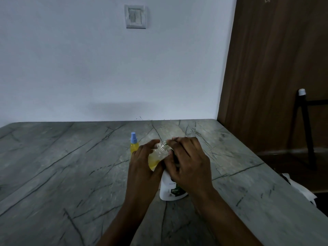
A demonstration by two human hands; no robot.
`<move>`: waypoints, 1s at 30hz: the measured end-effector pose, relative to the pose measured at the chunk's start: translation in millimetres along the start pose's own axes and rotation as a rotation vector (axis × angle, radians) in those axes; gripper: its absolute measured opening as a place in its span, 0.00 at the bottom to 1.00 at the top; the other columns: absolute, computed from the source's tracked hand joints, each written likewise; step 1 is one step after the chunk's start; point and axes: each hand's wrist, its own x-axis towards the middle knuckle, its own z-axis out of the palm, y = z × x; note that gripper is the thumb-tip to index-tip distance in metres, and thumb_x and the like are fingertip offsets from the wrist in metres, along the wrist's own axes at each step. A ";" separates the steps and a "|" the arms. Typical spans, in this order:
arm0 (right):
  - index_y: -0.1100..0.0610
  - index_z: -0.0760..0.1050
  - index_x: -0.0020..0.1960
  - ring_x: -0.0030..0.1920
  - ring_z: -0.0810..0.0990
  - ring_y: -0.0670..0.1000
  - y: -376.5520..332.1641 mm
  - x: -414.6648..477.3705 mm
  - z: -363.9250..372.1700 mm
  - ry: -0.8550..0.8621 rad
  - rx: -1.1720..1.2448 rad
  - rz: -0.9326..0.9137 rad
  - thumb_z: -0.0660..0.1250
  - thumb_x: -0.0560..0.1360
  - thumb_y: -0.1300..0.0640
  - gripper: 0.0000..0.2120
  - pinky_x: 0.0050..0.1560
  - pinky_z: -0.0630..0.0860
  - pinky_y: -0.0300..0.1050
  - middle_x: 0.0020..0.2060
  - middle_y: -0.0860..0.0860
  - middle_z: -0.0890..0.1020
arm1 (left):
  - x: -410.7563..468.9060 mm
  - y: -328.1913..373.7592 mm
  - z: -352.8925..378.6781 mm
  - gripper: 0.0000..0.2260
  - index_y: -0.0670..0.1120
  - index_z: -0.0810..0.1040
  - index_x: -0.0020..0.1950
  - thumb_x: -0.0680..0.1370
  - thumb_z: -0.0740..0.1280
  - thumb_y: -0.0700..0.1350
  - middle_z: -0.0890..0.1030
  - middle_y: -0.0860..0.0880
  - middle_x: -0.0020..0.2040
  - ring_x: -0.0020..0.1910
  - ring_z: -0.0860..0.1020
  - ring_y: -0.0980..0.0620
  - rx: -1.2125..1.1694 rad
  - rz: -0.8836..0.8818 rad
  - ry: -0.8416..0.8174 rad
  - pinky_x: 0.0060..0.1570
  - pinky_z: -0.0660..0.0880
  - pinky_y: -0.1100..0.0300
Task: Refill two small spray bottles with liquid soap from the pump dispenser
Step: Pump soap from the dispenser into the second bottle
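My left hand [144,164] grips a small clear spray bottle [158,154] with yellow liquid in it, tilted with its uncapped threaded neck toward the right. My right hand [188,162] rests on top of the white pump dispenser [168,189], covering the pump head, whose nozzle meets the bottle's neck. A second small bottle [134,144], yellow with a blue spray cap, stands upright on the grey marble table [71,174] just behind my left hand.
The table's right edge runs diagonally at the right, with white cloth or paper [301,189] beyond it. A brown wooden door [275,68] and a black stand [305,121] are at the right. A white wall with a switch plate [135,16] is behind.
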 end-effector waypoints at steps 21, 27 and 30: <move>0.64 0.82 0.44 0.44 0.78 0.51 -6.1 -14.8 11.2 0.068 0.030 0.095 0.64 0.72 0.60 0.11 0.45 0.72 0.37 0.42 0.55 0.83 | -6.8 -16.6 5.5 0.21 0.56 0.72 0.58 0.70 0.72 0.38 0.73 0.64 0.51 0.52 0.72 0.68 -0.016 0.009 0.001 0.48 0.66 0.78; 0.64 0.82 0.45 0.45 0.76 0.51 -2.2 -11.8 9.5 0.028 0.010 0.057 0.64 0.71 0.59 0.11 0.42 0.73 0.39 0.41 0.55 0.82 | -5.4 -16.0 5.7 0.19 0.56 0.72 0.58 0.72 0.72 0.41 0.74 0.64 0.50 0.52 0.72 0.70 -0.022 0.012 0.005 0.48 0.65 0.79; 0.64 0.82 0.46 0.46 0.75 0.52 -1.0 -7.6 8.1 0.017 0.002 0.027 0.64 0.71 0.59 0.11 0.42 0.73 0.40 0.42 0.56 0.82 | -3.3 -11.9 5.1 0.19 0.55 0.72 0.58 0.72 0.71 0.40 0.74 0.63 0.51 0.52 0.73 0.67 -0.038 -0.014 0.009 0.47 0.66 0.76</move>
